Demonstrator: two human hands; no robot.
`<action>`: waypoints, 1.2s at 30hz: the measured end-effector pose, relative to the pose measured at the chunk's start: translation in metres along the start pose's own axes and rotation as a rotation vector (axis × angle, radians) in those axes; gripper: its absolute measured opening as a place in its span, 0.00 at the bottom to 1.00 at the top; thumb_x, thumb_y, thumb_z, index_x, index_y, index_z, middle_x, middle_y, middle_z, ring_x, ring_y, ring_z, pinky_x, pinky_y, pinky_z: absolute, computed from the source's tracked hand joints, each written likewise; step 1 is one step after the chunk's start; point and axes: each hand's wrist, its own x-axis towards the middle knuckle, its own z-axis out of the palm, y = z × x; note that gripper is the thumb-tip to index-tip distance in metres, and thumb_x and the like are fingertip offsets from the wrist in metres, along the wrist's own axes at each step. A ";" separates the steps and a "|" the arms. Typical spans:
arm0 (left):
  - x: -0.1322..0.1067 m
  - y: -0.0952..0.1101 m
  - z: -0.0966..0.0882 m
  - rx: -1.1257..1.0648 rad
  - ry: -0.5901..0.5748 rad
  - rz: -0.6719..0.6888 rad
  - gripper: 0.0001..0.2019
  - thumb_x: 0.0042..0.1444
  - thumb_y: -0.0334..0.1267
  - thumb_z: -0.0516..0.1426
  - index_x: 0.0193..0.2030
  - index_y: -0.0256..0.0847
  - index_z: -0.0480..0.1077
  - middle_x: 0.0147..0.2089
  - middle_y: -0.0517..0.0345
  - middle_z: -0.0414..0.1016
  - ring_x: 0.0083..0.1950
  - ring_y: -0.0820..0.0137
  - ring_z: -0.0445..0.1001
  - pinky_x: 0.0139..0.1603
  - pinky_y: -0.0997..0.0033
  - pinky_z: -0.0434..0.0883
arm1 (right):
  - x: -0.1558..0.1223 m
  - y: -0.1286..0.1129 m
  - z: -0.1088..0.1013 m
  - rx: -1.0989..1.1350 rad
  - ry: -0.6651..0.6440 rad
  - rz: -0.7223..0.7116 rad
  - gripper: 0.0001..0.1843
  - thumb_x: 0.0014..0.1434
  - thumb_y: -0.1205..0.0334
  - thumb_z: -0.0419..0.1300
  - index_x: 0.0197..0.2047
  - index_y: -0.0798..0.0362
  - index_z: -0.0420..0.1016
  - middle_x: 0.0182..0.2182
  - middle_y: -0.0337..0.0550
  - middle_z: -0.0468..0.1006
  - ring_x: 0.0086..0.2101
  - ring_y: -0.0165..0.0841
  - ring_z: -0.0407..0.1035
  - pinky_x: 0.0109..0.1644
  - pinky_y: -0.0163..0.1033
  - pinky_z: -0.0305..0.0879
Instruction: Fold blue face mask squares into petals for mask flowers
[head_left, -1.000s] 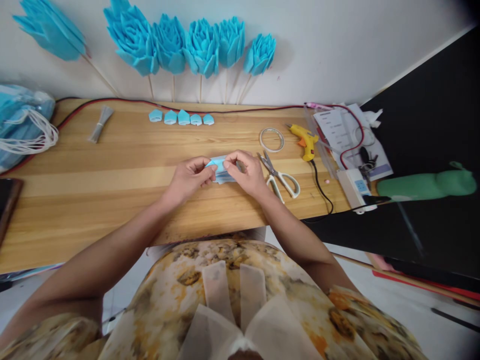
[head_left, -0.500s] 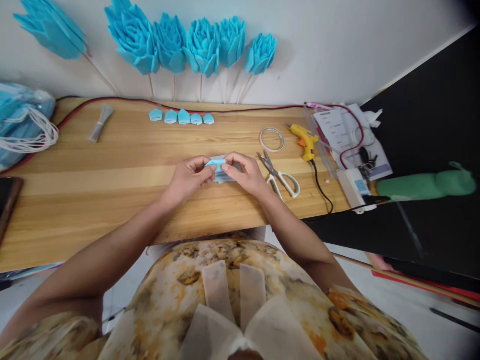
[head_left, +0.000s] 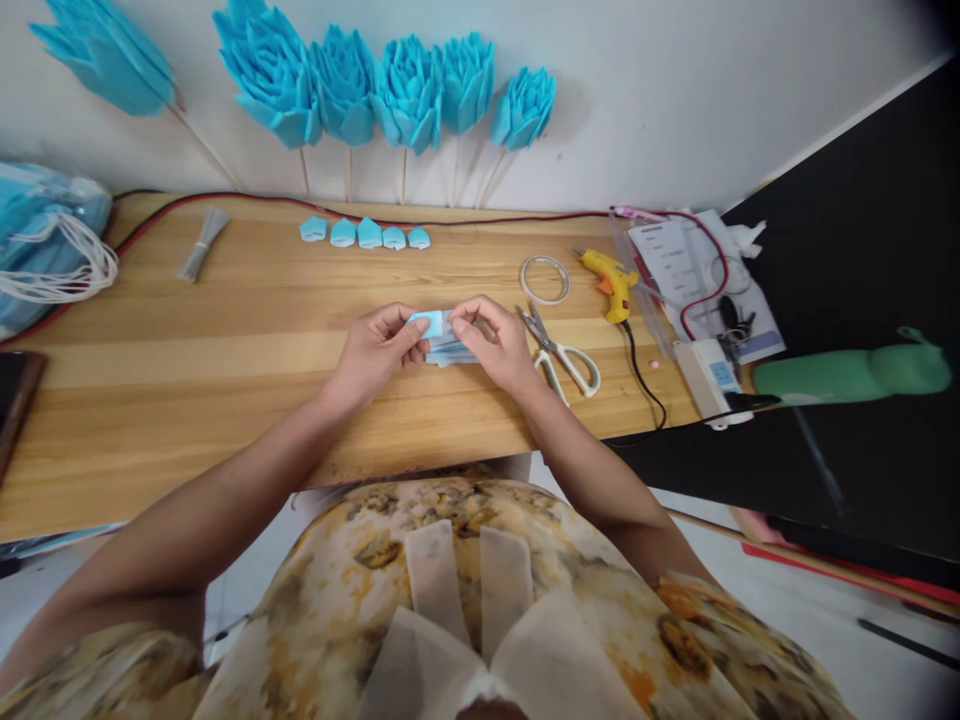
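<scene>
My left hand (head_left: 373,352) is closed, pinching a small folded piece of light-blue sheet material (head_left: 430,323) between thumb and fingers. At its right end, the bent fingers and thumb of my right hand (head_left: 495,345) close on the piece's paler, see-through edge. Just below and behind it, a small stack of blue sheets (head_left: 448,354) lies on the table, partly covered by both hands. White-handled scissors (head_left: 559,350) rest close to the right of my right hand. Farther back sit several small folded blue pieces (head_left: 370,233) in a row.
Several large blue flowers (head_left: 409,95) on thin sticks lean against the wall. To the right are a tape roll (head_left: 524,280), a yellow glue gun (head_left: 613,285), a power strip (head_left: 709,378) and a green bottle (head_left: 847,373). A plastic bag (head_left: 45,215) and a phone (head_left: 13,400) lie left.
The blue piece showed a slanted, pointed fold before; now it shows a flatter rectangular face. My right thumb and fingers have shifted slightly up and right along it.
</scene>
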 end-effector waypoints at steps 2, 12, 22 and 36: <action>0.000 0.000 0.000 -0.009 0.012 0.002 0.16 0.55 0.50 0.64 0.31 0.39 0.70 0.26 0.59 0.74 0.24 0.77 0.68 0.25 0.76 0.66 | 0.000 0.001 0.000 -0.043 0.017 -0.040 0.09 0.62 0.56 0.58 0.33 0.50 0.72 0.29 0.38 0.76 0.33 0.31 0.68 0.43 0.40 0.65; 0.001 -0.004 0.001 0.015 0.022 0.025 0.15 0.56 0.49 0.65 0.31 0.38 0.71 0.25 0.61 0.74 0.23 0.78 0.68 0.24 0.78 0.65 | 0.000 0.004 0.006 -0.121 0.030 -0.141 0.07 0.60 0.60 0.61 0.31 0.50 0.73 0.27 0.36 0.77 0.31 0.31 0.68 0.46 0.41 0.63; 0.000 -0.002 0.002 0.016 0.026 0.014 0.14 0.56 0.46 0.64 0.31 0.38 0.71 0.25 0.60 0.74 0.23 0.78 0.68 0.25 0.78 0.65 | 0.000 0.006 0.007 -0.133 0.017 -0.155 0.06 0.59 0.62 0.60 0.29 0.50 0.71 0.26 0.36 0.75 0.30 0.31 0.66 0.45 0.41 0.62; 0.000 -0.001 0.002 0.070 -0.004 0.000 0.12 0.58 0.44 0.62 0.32 0.38 0.70 0.24 0.62 0.72 0.23 0.78 0.67 0.25 0.78 0.65 | 0.002 0.001 0.001 0.014 -0.059 -0.004 0.11 0.62 0.52 0.59 0.35 0.51 0.73 0.29 0.38 0.76 0.32 0.31 0.67 0.42 0.39 0.64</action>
